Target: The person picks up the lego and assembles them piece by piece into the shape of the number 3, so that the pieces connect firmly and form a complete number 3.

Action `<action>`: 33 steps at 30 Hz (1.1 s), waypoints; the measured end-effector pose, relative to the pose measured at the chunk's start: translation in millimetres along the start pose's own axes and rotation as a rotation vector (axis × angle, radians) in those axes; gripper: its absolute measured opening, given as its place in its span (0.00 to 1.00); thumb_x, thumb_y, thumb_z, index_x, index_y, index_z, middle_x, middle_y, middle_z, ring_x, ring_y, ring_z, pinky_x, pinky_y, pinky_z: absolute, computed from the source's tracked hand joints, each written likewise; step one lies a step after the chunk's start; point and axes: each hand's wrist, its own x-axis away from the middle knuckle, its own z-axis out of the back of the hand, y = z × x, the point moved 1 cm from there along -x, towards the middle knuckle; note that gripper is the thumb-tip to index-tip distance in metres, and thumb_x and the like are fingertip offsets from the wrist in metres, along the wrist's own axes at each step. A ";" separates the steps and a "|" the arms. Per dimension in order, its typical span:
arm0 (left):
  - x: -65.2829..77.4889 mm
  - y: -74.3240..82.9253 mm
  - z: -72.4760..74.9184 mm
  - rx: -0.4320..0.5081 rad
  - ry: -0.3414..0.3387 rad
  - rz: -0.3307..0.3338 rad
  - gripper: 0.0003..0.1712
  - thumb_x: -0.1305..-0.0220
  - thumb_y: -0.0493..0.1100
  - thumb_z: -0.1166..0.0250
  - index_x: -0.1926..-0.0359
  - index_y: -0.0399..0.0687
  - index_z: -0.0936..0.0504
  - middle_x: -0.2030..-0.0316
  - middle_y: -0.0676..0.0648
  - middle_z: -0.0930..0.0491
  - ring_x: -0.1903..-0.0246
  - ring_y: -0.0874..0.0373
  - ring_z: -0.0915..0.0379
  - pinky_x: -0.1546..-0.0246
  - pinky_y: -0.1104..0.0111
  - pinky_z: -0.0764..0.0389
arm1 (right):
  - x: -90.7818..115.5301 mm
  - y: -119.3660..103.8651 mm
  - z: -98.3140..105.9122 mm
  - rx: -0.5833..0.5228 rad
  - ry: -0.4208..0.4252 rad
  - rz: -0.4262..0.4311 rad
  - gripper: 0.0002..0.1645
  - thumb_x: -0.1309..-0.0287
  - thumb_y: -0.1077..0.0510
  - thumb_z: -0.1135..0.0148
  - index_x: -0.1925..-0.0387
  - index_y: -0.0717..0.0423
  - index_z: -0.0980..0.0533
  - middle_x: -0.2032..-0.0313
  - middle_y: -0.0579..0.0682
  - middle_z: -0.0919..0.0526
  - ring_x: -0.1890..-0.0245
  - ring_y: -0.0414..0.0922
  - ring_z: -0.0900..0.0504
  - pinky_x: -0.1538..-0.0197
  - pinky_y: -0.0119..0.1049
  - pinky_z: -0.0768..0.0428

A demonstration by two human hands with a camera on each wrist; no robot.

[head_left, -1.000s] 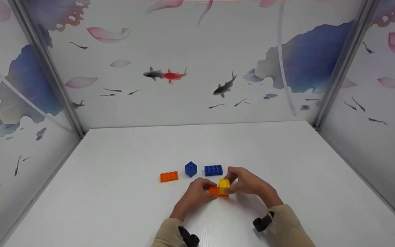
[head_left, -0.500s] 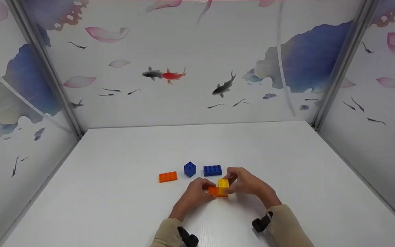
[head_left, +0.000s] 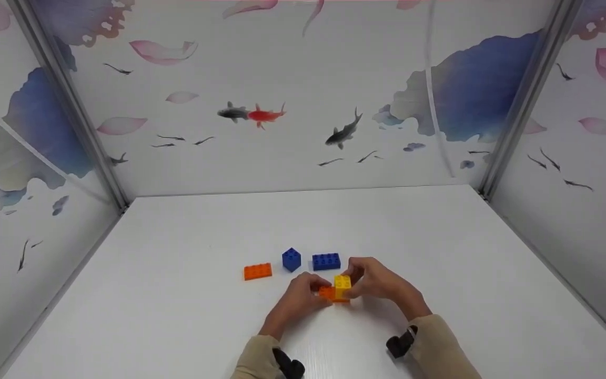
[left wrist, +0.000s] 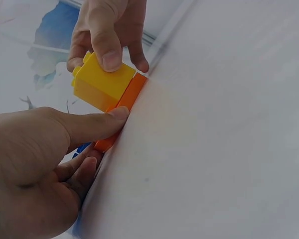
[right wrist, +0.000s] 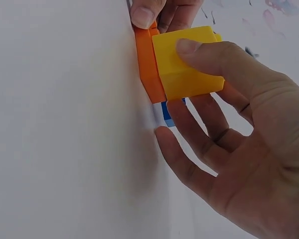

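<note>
Yellow block [left wrist: 100,82] pinched by right hand [head_left: 382,281], orange plate [right wrist: 146,57] by left hand [head_left: 302,296]; probably best pressed straight down, level.

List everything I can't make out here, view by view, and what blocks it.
Head: the left end of the orange brick under the yellow block, covered by the left hand.
Head: the rest of the sleeves, cut off by the bottom edge.
Left wrist: the rest of the right hand, cut off by the top edge.
Right wrist: most of a blue piece, behind the yellow block and the right hand's fingers.
</note>
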 end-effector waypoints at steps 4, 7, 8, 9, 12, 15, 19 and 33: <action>1.2 0.0 0.6 -0.006 0.002 0.006 0.16 0.39 0.37 0.29 0.49 0.47 0.17 0.52 0.48 0.22 0.52 0.55 0.25 0.40 0.56 0.21 | -1.0 0.5 -1.7 -0.015 0.002 -0.016 0.18 0.52 0.61 0.22 0.61 0.52 0.22 0.62 0.48 0.17 0.61 0.46 0.22 0.46 0.40 0.16; 1.1 -0.1 1.4 -0.008 0.004 0.006 0.16 0.40 0.37 0.29 0.49 0.47 0.17 0.53 0.48 0.22 0.53 0.55 0.26 0.40 0.57 0.21 | -1.4 0.5 -2.1 -0.026 0.001 -0.012 0.18 0.52 0.62 0.23 0.61 0.52 0.23 0.62 0.48 0.17 0.60 0.46 0.22 0.46 0.40 0.17; 1.2 -0.4 1.4 -0.012 0.005 0.005 0.16 0.39 0.37 0.29 0.50 0.47 0.17 0.53 0.48 0.22 0.53 0.56 0.26 0.40 0.57 0.21 | -1.3 1.1 -2.3 -0.025 0.000 -0.010 0.18 0.52 0.61 0.23 0.61 0.52 0.23 0.62 0.48 0.17 0.61 0.46 0.22 0.46 0.40 0.17; 1.3 -0.6 1.4 -0.011 0.004 0.004 0.16 0.39 0.37 0.29 0.49 0.47 0.17 0.53 0.48 0.22 0.53 0.56 0.26 0.40 0.57 0.21 | -1.3 1.7 -2.3 -0.024 -0.003 -0.007 0.18 0.52 0.61 0.23 0.62 0.52 0.23 0.62 0.48 0.17 0.60 0.46 0.22 0.46 0.40 0.17; 1.0 -0.8 0.8 -0.017 0.002 -0.001 0.16 0.39 0.37 0.29 0.49 0.48 0.16 0.53 0.49 0.21 0.53 0.57 0.25 0.40 0.58 0.20 | -0.7 2.8 -1.6 -0.025 -0.016 0.003 0.18 0.51 0.62 0.23 0.62 0.53 0.24 0.61 0.48 0.17 0.60 0.46 0.22 0.47 0.40 0.17; 0.6 -0.1 0.3 -0.021 0.001 -0.006 0.16 0.39 0.37 0.29 0.50 0.48 0.16 0.53 0.49 0.21 0.53 0.57 0.25 0.40 0.58 0.21 | -0.4 3.0 -0.3 -0.010 -0.025 0.014 0.18 0.51 0.61 0.24 0.61 0.53 0.24 0.61 0.48 0.17 0.60 0.46 0.22 0.47 0.41 0.17; 0.8 0.1 -0.2 -0.025 -0.003 -0.014 0.15 0.39 0.37 0.29 0.50 0.48 0.16 0.53 0.49 0.21 0.52 0.57 0.25 0.40 0.58 0.21 | 0.6 3.4 0.8 0.010 -0.034 0.022 0.19 0.50 0.60 0.24 0.59 0.52 0.24 0.60 0.48 0.17 0.59 0.46 0.21 0.45 0.43 0.17; -1.1 -0.5 2.6 -0.020 -0.020 0.019 0.16 0.40 0.39 0.27 0.51 0.51 0.16 0.54 0.51 0.20 0.53 0.58 0.25 0.40 0.58 0.20 | 2.1 9.8 18.1 0.015 -0.065 0.055 0.20 0.40 0.46 0.30 0.51 0.50 0.20 0.51 0.50 0.16 0.50 0.47 0.19 0.41 0.50 0.18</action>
